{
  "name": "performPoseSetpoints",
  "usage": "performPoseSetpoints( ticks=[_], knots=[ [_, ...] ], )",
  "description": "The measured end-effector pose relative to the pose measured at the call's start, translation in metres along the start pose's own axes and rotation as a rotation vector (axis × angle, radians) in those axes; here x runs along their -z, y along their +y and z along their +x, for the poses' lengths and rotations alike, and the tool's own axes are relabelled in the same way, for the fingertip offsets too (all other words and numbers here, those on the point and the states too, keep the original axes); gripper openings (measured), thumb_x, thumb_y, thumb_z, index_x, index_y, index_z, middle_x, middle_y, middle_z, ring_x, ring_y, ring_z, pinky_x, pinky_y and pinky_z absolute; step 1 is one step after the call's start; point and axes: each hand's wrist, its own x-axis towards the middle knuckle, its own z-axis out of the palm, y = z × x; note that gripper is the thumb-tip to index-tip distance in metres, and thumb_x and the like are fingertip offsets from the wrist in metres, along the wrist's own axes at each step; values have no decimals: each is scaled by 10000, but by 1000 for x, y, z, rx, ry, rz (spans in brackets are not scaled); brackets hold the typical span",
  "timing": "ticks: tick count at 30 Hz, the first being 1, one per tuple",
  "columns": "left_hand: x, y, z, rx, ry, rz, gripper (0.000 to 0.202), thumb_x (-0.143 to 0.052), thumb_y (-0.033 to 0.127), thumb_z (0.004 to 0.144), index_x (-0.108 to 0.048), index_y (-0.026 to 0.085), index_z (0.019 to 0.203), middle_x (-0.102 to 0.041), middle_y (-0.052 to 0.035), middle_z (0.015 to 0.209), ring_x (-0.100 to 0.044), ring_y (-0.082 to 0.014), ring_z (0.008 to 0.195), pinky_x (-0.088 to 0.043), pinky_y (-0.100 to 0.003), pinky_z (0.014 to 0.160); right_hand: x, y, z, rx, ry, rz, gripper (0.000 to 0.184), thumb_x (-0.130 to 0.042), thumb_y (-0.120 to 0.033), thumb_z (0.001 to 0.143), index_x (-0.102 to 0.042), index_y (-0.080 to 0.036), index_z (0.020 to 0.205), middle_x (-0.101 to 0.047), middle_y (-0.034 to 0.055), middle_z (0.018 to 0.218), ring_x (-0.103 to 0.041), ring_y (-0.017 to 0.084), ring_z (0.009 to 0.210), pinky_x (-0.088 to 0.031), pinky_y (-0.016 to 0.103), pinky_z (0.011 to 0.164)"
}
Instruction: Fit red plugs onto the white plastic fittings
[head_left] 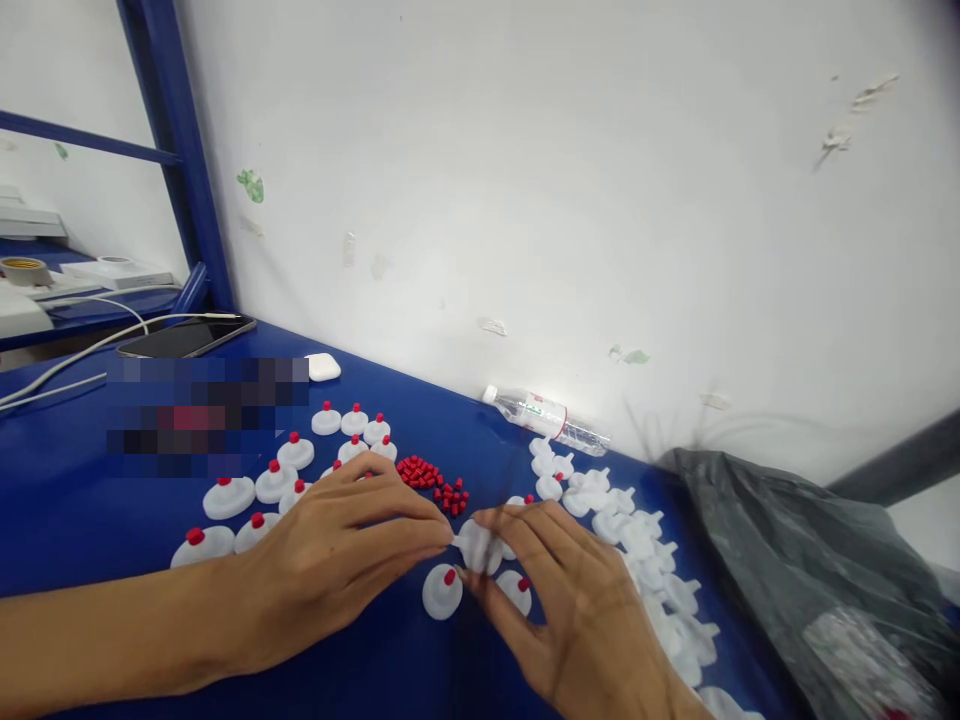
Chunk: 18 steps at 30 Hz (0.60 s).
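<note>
My right hand [570,590] grips a white plastic spouted cap [480,547] between thumb and fingers, its thin spout pointing left. The fingertips of my left hand [360,545] are pressed together at that spout; whatever they pinch is hidden. Just below, a white cap with a red tip [442,592] rests on the blue table, and another red-tipped cap [515,592] sits partly under my right hand. Beyond my hands lies a pile of small red tips [420,472]. Several red-tipped caps [229,496] stand around my left hand, some partly covered by it.
Many white caps without red tips [637,535] are heaped on the right, beside a dark plastic bag [810,550]. A clear bottle [547,417] lies along the wall. At the left are a phone [187,338], white cables [90,345] and a white case [323,367].
</note>
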Motion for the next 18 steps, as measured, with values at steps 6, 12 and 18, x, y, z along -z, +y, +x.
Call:
performPoseSetpoints(
  ticks=[6,12,18],
  knots=[
    [2,4,6,-66,-33,-18,231,-491,104,1207,-717,136,1246,-873,-57,1059,-757,-154,921,-552,-364,857,0,-3,1,82,45,-20,275,-518,-413,1173,-717,-256,1279,-878,-26,1096,-865,211,934,-740,375,766],
    [-1,2,-1,16,-52,-96,244,-564,77,1174,-735,231,1254,-875,-12,1110,-754,-164,912,-556,-374,865,5,-1,7,172,85,-31,273,-526,-280,1163,-748,-193,1295,-885,27,1096,-866,220,930,-751,349,804],
    [-7,-2,-7,109,-2,-210,117,-658,265,1167,-773,260,1149,-882,33,1048,-762,-134,864,-541,-372,900,1,2,-2,139,-3,74,362,-441,-291,1202,-738,-247,1404,-866,34,1224,-845,166,1109,-719,225,954]
  ],
)
